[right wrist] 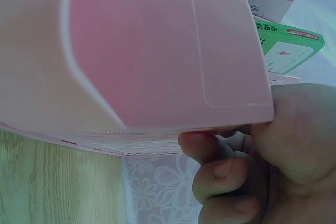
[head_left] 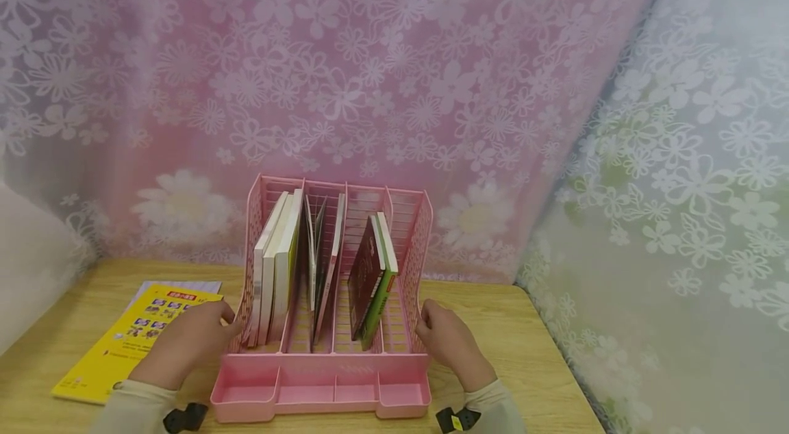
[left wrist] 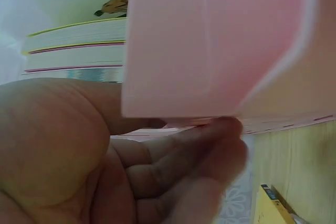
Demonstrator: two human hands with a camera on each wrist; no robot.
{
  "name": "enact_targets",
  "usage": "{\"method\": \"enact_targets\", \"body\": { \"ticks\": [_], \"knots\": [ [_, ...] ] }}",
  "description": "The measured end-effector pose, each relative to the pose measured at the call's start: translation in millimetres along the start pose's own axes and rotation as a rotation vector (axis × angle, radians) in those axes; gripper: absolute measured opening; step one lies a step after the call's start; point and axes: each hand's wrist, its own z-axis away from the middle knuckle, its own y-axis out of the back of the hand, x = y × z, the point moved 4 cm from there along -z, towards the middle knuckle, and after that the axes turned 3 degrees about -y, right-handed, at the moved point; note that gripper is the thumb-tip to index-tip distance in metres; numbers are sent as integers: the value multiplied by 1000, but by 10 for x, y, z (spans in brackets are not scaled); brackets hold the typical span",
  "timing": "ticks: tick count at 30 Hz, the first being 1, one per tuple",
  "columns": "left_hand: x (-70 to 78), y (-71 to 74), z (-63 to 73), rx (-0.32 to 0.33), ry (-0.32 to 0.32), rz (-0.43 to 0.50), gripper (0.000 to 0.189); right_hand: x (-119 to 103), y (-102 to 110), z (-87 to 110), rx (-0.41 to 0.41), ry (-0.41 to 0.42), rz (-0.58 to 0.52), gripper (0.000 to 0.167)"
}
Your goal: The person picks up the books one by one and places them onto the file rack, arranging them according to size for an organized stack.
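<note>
A pink plastic book rack stands on the table, with slots behind and a low divided tray along its front. My left hand grips its left side wall near the front; in the left wrist view the thumb and fingers lie on either side of the wall. On the opposite side, my right hand holds the right wall, its fingers curled at the edge. White-paged books fill the left slot. Thin books lean in the second, and a dark book beside a green book tilts further right.
A yellow book lies flat on the wooden table left of the rack, over a pale sheet or booklet. Behind hangs a pink floral curtain, and pale flowered fabric borders the table's right edge.
</note>
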Motion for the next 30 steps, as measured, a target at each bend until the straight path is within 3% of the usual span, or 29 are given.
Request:
{"method": "enact_targets", "body": {
  "ticks": [11, 16, 22, 25, 30],
  "knots": [
    [-31, 5, -14, 26, 11, 35, 24, 7, -4, 3, 1, -3, 3, 17],
    [-176, 68, -43, 48, 13, 42, 22, 6, 3, 1, 5, -5, 9, 18],
    [-557, 110, -83, 33, 145, -45, 44, 4, 8, -2, -1, -4, 1, 18],
    [-717, 64, -116, 1, 212, -78, 63, 4, 7, -2, -5, -4, -3, 17],
    [-888, -57, -156, 21, 315, -115, 91, 2, 3, 4, -9, 1, -8, 18]
  ]
}}
